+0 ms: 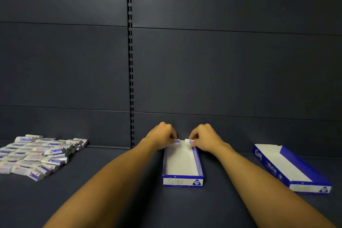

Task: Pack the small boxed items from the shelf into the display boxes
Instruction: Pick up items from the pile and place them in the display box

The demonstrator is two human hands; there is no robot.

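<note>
Pinching items w/ both hands over display box

Middle display box, near front edge of the shelf: front panel shows "2B" inside a blue rounded triangle at its right end, plus faint pale script to the left, too washed out to read for certain.

Right display box, lying at an angle toward the right edge of the shelf: white script "Lino"-style brand word on its blue side wall, exact letters unclear. Further white characters and round marks along that wall, too small to read.

Pile of small boxed items at the left edge of the shelf: blue and red label patches, print unreadable.
</note>
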